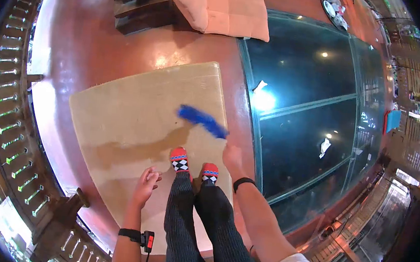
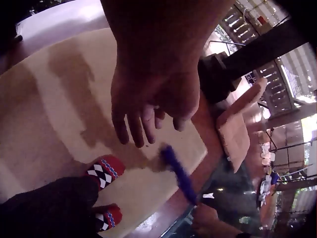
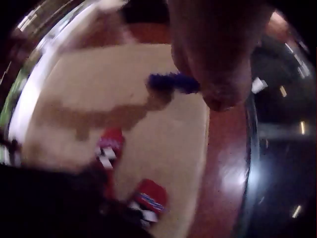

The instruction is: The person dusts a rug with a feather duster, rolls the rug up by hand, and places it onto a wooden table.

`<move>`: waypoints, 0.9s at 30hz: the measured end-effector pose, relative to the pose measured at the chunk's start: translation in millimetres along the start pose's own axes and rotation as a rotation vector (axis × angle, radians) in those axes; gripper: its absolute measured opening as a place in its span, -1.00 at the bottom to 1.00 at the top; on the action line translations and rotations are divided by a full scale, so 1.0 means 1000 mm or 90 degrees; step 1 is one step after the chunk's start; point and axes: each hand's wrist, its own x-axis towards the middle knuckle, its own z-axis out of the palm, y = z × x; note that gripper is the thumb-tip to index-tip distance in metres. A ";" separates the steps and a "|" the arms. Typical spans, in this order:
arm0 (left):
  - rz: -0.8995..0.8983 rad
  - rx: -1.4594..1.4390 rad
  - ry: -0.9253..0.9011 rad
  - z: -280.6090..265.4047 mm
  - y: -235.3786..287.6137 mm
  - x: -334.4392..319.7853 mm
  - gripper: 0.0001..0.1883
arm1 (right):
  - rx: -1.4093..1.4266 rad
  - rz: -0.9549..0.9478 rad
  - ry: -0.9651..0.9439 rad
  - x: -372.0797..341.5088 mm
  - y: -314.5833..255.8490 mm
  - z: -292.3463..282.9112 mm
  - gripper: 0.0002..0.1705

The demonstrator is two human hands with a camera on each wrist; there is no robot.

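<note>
Partly hidden: grip end of blue duster point(image 1: 202, 120) | hands: right hand point(image 1: 232, 159) curled round it; left hand point(image 1: 146, 185) loose, empty

A beige mat point(image 1: 138, 95) lies flat on a glossy red floor point(image 1: 111, 55), two feet in red-toed socks point(image 1: 180, 159) planted on it and a shadow falling across its surface. Beyond the mat, an orange seat point(image 1: 235, 11) rests near dark glass panels point(image 1: 301, 54), where white scraps point(image 1: 324, 147) lie well apart.
</note>
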 end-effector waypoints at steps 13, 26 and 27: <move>0.315 0.212 -0.002 0.008 0.113 -0.131 -0.39 | 0.276 -0.298 -0.068 -0.150 0.047 -0.185 -0.54; 0.446 0.687 -0.378 0.094 0.353 -0.357 -0.49 | 0.421 -0.318 -0.280 -0.390 -0.031 -0.518 -0.58; 0.384 0.733 -0.412 0.109 0.380 -0.393 -0.45 | 0.432 -0.337 -0.249 -0.402 -0.019 -0.525 -0.58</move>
